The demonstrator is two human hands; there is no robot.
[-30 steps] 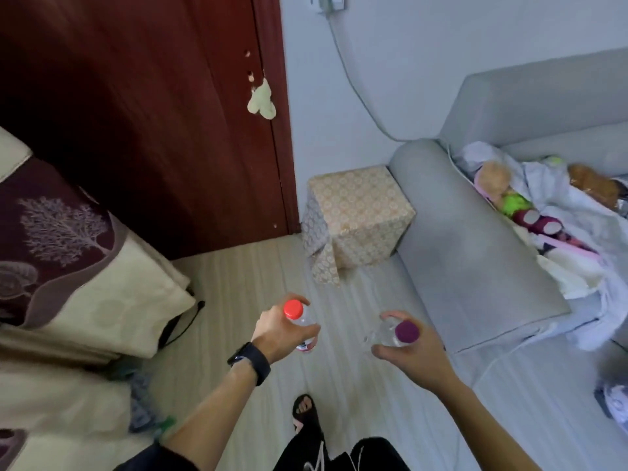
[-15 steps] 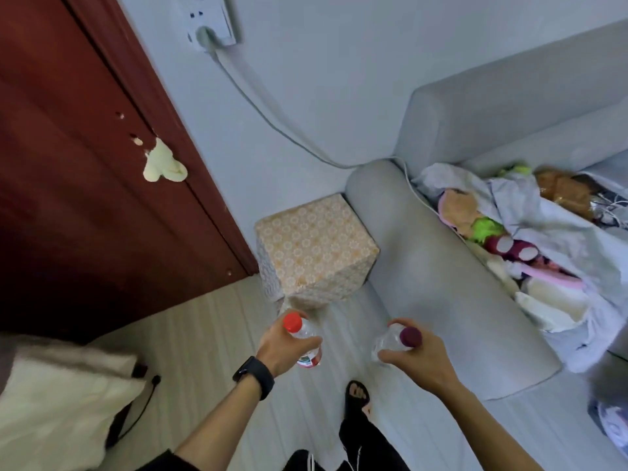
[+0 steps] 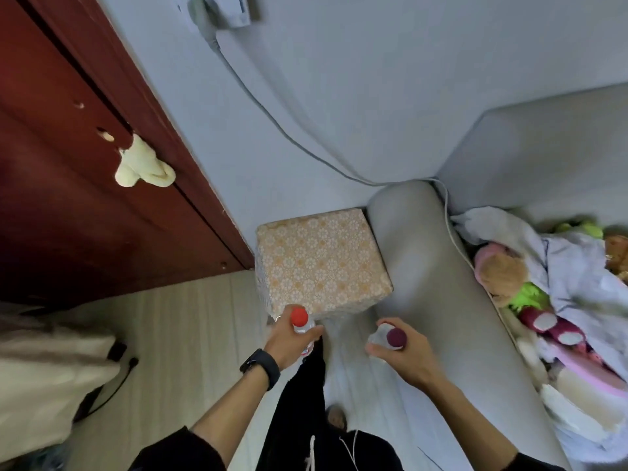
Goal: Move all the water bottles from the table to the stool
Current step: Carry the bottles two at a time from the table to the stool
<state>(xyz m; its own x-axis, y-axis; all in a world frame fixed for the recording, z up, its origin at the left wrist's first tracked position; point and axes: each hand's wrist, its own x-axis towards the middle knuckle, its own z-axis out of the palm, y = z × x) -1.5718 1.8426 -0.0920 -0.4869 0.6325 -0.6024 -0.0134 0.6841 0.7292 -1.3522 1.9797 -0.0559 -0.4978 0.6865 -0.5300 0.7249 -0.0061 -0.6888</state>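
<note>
1. Currently, the left hand (image 3: 289,341) grips a red-capped bottle (image 3: 300,321), fingers curled round its body.
2. The right hand (image 3: 404,355) grips a purple-capped bottle (image 3: 390,338), cap toward the camera.
3. Both bottles are in the air, just short of the patterned stool (image 3: 323,263) at 12 o'clock from the hands.
4. Progress: no bottle stands on the stool and two are in transit. The table is out of view, so the remaining count cannot be told.
5. Labels: a label edge shows below the left hand; its writing is unreadable.

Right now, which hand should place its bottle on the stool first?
Left, likely: the left hand holds the red-capped bottle at the stool edge; right hand, gripping the purple-capped bottle, is nearer the sofa.
</note>
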